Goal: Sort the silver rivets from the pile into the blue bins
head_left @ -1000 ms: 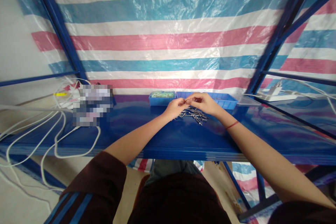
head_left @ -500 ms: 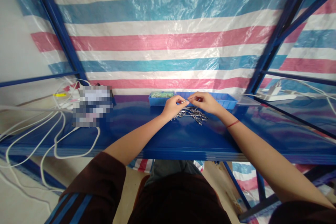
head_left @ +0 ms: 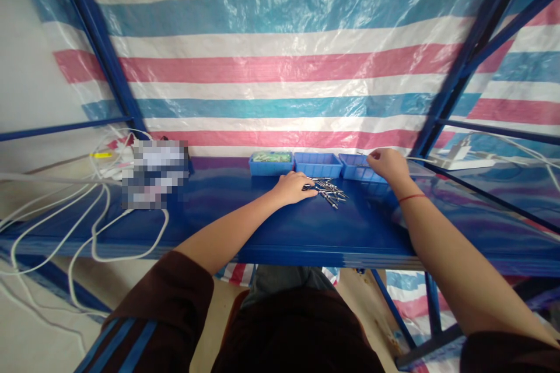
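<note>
A loose pile of slim metal pins, which look like blind rivets (head_left: 331, 191), lies on the blue table. My left hand (head_left: 292, 187) rests at the pile's left side, thumb and fingers apart, the fingertips touching the nearest pieces. My right hand (head_left: 389, 164) is over the right blue bin (head_left: 363, 172), fingers pinched together. A thin metal piece (head_left: 361, 154) sticks out from its fingertips to the left; most of it is hidden. Left of that bin stand the middle blue bin (head_left: 318, 166) and the left blue bin (head_left: 270, 169), which holds pale green packets.
White cables (head_left: 102, 227) run over the table's left side beside a blurred-out object (head_left: 155, 175). A white power strip (head_left: 466, 158) lies at the far right. Blue frame posts (head_left: 94, 41) and a striped plastic sheet (head_left: 284, 64) stand behind the table.
My hands were together above the pile, holding a thin metal piece. The right hand has moved right to the right bin; the left has come down to the pile.
</note>
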A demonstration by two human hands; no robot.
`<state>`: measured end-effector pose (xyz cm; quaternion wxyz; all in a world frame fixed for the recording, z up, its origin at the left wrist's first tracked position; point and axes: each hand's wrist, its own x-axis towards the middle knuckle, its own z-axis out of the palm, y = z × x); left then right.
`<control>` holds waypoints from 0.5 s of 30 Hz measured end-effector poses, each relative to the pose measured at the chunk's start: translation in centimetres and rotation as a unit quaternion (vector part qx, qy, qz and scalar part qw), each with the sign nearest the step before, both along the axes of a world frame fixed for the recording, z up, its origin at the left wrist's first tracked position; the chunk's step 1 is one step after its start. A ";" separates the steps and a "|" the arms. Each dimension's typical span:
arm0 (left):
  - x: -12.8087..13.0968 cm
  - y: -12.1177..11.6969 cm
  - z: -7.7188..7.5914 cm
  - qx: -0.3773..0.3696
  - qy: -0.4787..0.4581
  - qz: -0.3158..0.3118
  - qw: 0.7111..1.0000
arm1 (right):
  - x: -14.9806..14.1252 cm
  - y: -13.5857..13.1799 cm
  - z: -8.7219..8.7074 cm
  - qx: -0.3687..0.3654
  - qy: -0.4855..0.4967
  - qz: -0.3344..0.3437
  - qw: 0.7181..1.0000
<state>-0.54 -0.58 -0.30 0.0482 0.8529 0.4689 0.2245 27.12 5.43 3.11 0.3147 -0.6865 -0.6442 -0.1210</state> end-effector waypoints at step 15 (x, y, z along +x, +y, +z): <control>0.3 -0.8 0.7 0.048 0.049 0.033 0.997 | -3.6 -0.8 0.3 -0.007 -0.045 0.199 0.979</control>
